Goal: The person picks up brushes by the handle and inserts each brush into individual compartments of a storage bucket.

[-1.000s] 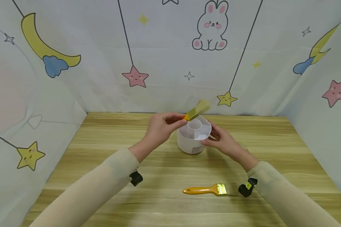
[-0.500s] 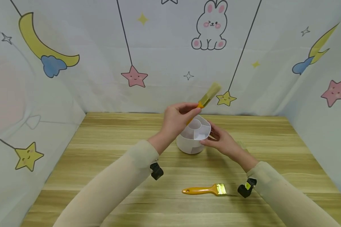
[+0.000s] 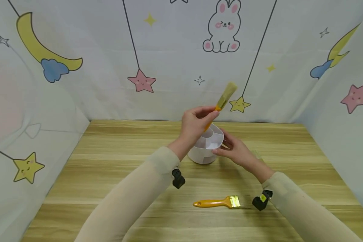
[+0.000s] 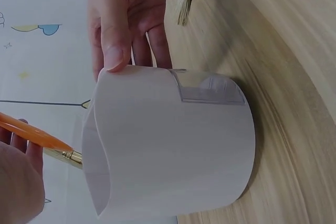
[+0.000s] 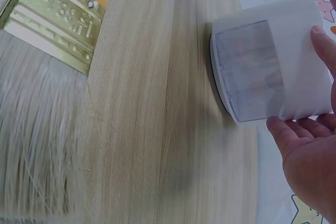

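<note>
2 hands (image 3: 237, 153), left (image 3: 195, 125) apparently above container (image 3: 203, 156)

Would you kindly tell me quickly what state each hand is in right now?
Left hand: holding the raised orange-handled brush by its handle.
Right hand: gripping the white container at its side.

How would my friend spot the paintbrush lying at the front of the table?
In the head view, find the wooden table, then its white holder. Nearer the camera lies the paintbrush, orange handle pointing left. Unlike the brush held in the left hand, it lies flat; unlike the one behind the right wrist, it shows nearly whole.
</note>
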